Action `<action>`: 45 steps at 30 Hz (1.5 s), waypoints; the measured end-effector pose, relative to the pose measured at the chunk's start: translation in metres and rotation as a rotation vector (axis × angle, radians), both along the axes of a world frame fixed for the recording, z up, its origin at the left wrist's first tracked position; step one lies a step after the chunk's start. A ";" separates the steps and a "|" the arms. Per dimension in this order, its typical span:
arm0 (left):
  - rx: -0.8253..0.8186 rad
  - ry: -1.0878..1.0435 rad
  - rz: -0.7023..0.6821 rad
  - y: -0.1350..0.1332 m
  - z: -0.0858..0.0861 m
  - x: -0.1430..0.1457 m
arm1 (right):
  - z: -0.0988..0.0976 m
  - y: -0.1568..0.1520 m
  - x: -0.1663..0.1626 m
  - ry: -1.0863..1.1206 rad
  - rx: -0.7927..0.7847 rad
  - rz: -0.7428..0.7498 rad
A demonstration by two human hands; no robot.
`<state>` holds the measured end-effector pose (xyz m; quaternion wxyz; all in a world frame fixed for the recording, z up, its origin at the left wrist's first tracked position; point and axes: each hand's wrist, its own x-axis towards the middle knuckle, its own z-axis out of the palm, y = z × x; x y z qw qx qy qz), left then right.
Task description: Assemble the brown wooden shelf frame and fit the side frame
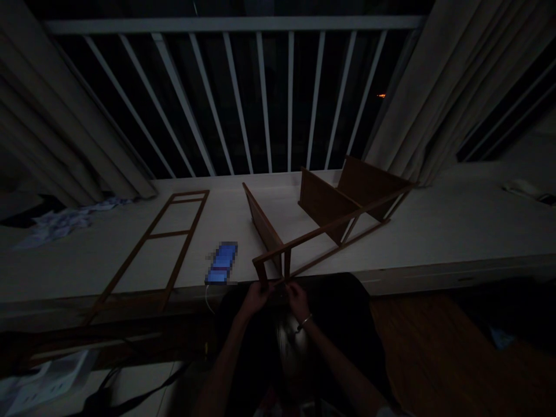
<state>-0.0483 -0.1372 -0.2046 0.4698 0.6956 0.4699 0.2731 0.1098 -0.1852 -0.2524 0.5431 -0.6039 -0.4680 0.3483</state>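
Both hands meet at the near end of a wooden rack [325, 201], which stretches away from them and to the right along the window ledge [447, 231]. The left grip [255, 298] looks closed on the rack's end post; the right grip [297, 301], with a bracelet [305, 322] at its wrist, has its fingers at the same end – too dark to tell whether they pinch anything.

The ledge seems to carry most of the rack's weight, while the near end sits at the edge above the lap, probably so both hands can reach it. Its three boards reach out beyond the grip toward the window, likely helping to prop it.

Left of the grip, a phone [222, 263] lies lit on the ledge, perhaps to be glanced at. Farther left, a ladder-shaped frame [168, 235] lies flat – apart from the rack, its near end overhanging.
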 end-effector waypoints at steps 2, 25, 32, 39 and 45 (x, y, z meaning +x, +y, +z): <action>-0.010 0.000 0.022 -0.001 0.000 0.000 | -0.003 0.000 -0.003 0.142 -0.047 -0.062; -0.011 -0.035 -0.051 -0.005 0.008 0.000 | 0.011 0.004 -0.011 0.744 -0.260 0.094; 0.001 -0.005 0.000 -0.004 0.010 0.001 | 0.024 0.006 0.005 0.360 -0.172 0.043; 0.010 -0.029 0.010 -0.005 0.006 0.002 | 0.029 0.007 0.004 -0.046 -0.176 0.055; 0.021 -0.005 0.017 -0.006 0.004 0.002 | 0.028 0.014 0.004 0.223 -0.237 0.098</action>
